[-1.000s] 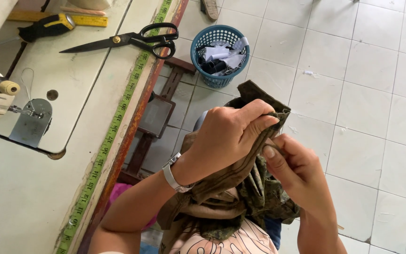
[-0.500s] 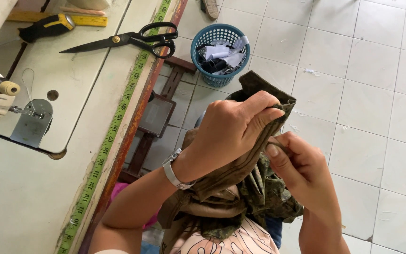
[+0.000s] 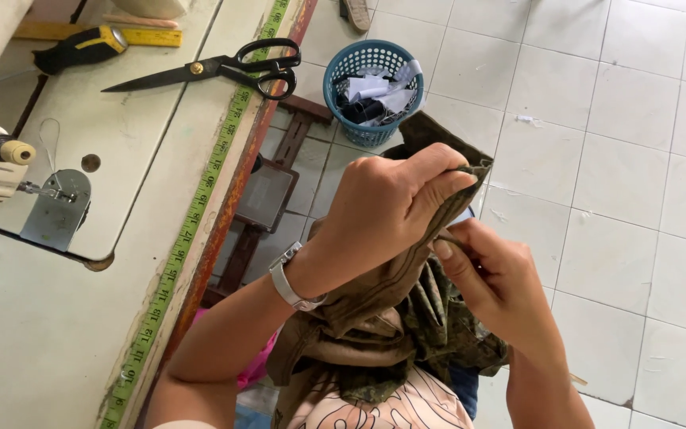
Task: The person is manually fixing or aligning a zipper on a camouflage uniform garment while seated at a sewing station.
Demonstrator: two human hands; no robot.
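A piece of olive-brown and camouflage fabric [image 3: 375,334] is bunched on my lap and rises between both hands. My left hand [image 3: 387,202], with a silver wristwatch [image 3: 289,282] on its wrist, grips the cloth's upper folded edge from above. My right hand [image 3: 495,282] sits just below and to the right, thumb and fingers pinching the same edge. A corner of the cloth [image 3: 430,135] sticks up behind my left hand.
A sewing machine table [image 3: 57,318] fills the left, with a green measuring tape [image 3: 192,214] along its edge, black scissors [image 3: 216,70] and a yellow-black tool [image 3: 81,46]. A blue basket [image 3: 337,87] of scraps stands on the white tiled floor [image 3: 621,159]. A treadle [image 3: 263,195] lies under the table.
Both hands have shifted slightly along the cloth's edge while keeping hold of it. Nothing else has moved.
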